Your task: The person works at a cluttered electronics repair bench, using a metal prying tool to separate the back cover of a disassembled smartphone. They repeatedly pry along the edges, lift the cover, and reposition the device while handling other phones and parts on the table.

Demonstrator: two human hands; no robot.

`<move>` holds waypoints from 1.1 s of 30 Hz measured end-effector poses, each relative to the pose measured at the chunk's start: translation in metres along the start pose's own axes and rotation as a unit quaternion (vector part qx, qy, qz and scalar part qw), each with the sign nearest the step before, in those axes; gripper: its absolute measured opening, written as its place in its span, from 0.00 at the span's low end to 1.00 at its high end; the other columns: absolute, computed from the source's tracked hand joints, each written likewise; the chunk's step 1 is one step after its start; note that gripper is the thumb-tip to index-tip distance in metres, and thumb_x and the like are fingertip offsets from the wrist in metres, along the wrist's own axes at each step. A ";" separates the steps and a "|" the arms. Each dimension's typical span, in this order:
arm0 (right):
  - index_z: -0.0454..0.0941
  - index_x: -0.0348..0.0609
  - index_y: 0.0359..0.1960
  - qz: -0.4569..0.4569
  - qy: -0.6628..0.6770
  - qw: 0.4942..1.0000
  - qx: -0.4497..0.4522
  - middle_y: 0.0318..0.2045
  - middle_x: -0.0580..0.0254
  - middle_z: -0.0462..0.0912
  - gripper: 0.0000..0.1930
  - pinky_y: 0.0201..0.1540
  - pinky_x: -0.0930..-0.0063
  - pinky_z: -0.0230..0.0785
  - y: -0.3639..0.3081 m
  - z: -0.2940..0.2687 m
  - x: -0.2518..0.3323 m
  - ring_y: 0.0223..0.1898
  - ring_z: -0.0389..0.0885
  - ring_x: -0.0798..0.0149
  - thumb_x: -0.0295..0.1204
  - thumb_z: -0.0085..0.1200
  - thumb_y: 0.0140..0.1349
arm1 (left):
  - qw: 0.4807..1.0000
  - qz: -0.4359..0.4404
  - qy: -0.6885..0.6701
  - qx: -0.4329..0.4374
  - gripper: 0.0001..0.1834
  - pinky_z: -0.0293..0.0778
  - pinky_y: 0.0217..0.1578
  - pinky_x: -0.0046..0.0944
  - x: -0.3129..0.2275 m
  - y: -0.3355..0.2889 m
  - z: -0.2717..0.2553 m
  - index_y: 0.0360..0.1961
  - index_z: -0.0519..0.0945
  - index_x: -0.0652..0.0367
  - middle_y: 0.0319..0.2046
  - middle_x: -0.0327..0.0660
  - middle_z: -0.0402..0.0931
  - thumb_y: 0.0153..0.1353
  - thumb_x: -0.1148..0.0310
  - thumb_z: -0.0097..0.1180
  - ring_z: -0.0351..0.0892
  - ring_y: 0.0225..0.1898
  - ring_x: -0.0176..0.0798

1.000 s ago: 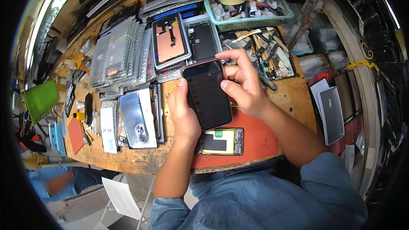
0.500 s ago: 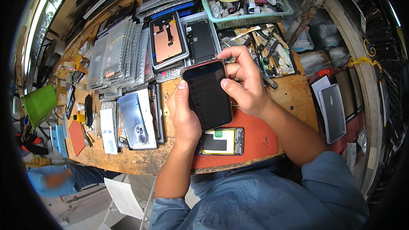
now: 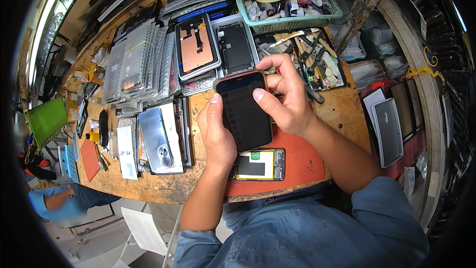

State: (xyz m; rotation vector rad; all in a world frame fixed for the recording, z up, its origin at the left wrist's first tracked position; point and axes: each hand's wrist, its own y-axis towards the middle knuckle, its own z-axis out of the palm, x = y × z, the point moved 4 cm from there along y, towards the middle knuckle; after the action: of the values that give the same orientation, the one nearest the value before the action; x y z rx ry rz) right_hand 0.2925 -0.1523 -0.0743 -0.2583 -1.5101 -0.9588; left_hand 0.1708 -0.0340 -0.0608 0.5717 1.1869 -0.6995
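Observation:
Between my hands is a smartphone (image 3: 244, 119) with a dark screen and a reddish edge, held up above the bench. My left hand (image 3: 216, 131) grips its left side, thumb along the edge. At the upper right, my right hand (image 3: 283, 94) holds the phone with its thumb over the screen and its index finger at the top corner. Below the held phone, an opened phone (image 3: 260, 165) lies on a red mat (image 3: 302, 159), its battery and inner parts showing; its left end is partly hidden by my left hand.
Left of my hands lies a blue-silver phone (image 3: 155, 141). Bubble-wrapped flat parts (image 3: 129, 64) are stacked behind it. Phone screen parts (image 3: 197, 44) lie at the back, beside a tray of tools (image 3: 312, 57) and a green basket (image 3: 292, 22). Another person (image 3: 64, 201) is at far left.
The held phone and both hands have shifted slightly to the right, and my right thumb has moved a little over the screen. The person at far left has moved left.

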 end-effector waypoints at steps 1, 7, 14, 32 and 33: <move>0.67 0.37 0.63 -0.004 0.006 1.000 -0.002 0.26 0.71 0.81 0.22 0.32 0.80 0.62 0.000 0.000 0.000 0.26 0.71 0.81 0.25 0.59 0.70 | 1.000 -0.002 0.002 -0.002 0.25 0.76 0.50 0.35 0.001 0.000 -0.001 0.49 0.87 0.67 0.42 0.41 0.87 0.86 0.58 0.43 0.82 0.43 0.31; 0.66 0.36 0.64 0.004 0.028 1.000 0.003 0.28 0.68 0.83 0.26 0.33 0.78 0.64 0.001 0.001 0.003 0.28 0.74 0.79 0.20 0.52 0.64 | 1.000 -0.016 -0.013 -0.007 0.25 0.76 0.48 0.34 0.001 0.003 -0.001 0.47 0.87 0.67 0.42 0.41 0.87 0.86 0.57 0.43 0.81 0.41 0.31; 0.63 0.37 0.71 0.031 -0.002 0.998 0.050 0.31 0.66 0.84 0.33 0.33 0.77 0.67 0.004 0.002 0.008 0.30 0.77 0.78 0.20 0.56 0.62 | 0.996 -0.053 -0.055 -0.047 0.25 0.81 0.49 0.37 -0.002 0.006 -0.001 0.50 0.86 0.66 0.43 0.43 0.89 0.85 0.55 0.44 0.87 0.43 0.34; 0.52 0.43 0.86 0.053 -0.169 0.973 0.146 0.40 0.60 0.79 0.57 0.38 0.68 0.72 0.004 0.009 0.018 0.32 0.75 0.67 0.26 0.73 0.56 | 0.984 -0.114 -0.135 -0.007 0.25 0.86 0.50 0.41 0.009 0.027 -0.022 0.54 0.85 0.67 0.46 0.48 0.90 0.84 0.55 0.44 0.91 0.44 0.40; 0.53 0.43 0.85 0.052 -0.165 0.974 0.143 0.39 0.61 0.78 0.55 0.37 0.69 0.71 0.005 0.007 0.017 0.31 0.75 0.67 0.25 0.73 0.56 | 0.986 -0.107 -0.126 -0.016 0.24 0.85 0.51 0.41 0.009 0.027 -0.022 0.54 0.85 0.67 0.47 0.47 0.89 0.84 0.56 0.45 0.91 0.45 0.39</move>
State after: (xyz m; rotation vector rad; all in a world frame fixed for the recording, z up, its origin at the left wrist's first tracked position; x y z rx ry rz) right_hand 0.2868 -0.1507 -0.0557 -0.2959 -1.8974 -0.6234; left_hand 0.1787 -0.0019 -0.0751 0.3187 1.0295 -0.9055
